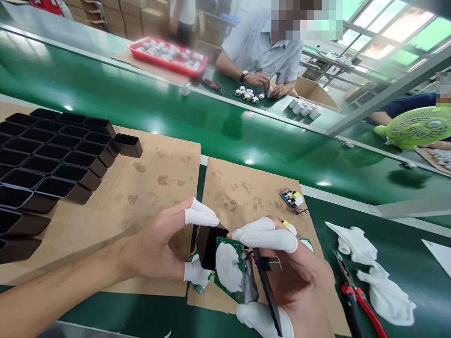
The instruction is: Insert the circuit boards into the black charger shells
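Observation:
My left hand (155, 244), in white finger cots, grips a black plastic case (205, 246) with its open end turned to the right. In my right hand (299, 277), also in finger cots, is a green circuit board (229, 270) with a white blob of paste on it. A black cover plate (268, 291) with metal prongs is in the same hand, on the board's right side. The board's left edge is at the case's mouth; whether it is inside I cannot tell. Beneath the left thumb lies another board (200, 285) with white paste.
Rows of black cases (52, 152) stand on cardboard (158, 188) at left. More boards (291, 198) lie at right, near white cloth pieces (387, 295) and red-handled pliers (352, 291). Across the green conveyor (229, 136), a co-worker (260, 51) handles small parts beside a red tray (169, 56).

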{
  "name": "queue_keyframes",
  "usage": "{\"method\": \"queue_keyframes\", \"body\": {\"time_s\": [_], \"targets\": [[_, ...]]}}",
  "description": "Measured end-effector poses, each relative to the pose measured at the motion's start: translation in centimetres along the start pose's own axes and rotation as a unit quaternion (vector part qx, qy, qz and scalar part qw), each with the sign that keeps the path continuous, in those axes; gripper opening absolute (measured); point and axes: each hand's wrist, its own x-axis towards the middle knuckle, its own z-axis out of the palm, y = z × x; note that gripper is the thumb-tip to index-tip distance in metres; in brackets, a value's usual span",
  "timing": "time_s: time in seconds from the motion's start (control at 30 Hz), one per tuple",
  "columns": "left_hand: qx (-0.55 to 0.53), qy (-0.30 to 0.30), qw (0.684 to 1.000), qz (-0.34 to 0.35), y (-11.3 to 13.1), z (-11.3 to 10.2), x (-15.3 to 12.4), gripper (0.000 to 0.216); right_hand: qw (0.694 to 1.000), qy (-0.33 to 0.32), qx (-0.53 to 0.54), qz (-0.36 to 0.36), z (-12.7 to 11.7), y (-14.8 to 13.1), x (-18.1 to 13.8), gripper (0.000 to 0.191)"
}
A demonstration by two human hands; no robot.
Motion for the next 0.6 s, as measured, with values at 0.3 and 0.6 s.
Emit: {"method": "queue_keyframes", "body": {"time_s": [0.3, 0.6], "targets": [[0.003, -0.007, 1.000, 0.004, -0.10, 0.09, -0.01, 0.074, 0.999, 0.017, -0.027, -0.011, 0.56, -0.28, 0.70, 0.054], [0.007, -0.010, 1.000, -0.003, 0.10, -0.06, -0.02, 0.077, 0.999, 0.005, -0.044, -0.028, 0.55, -0.09, 0.41, 0.055]]}}
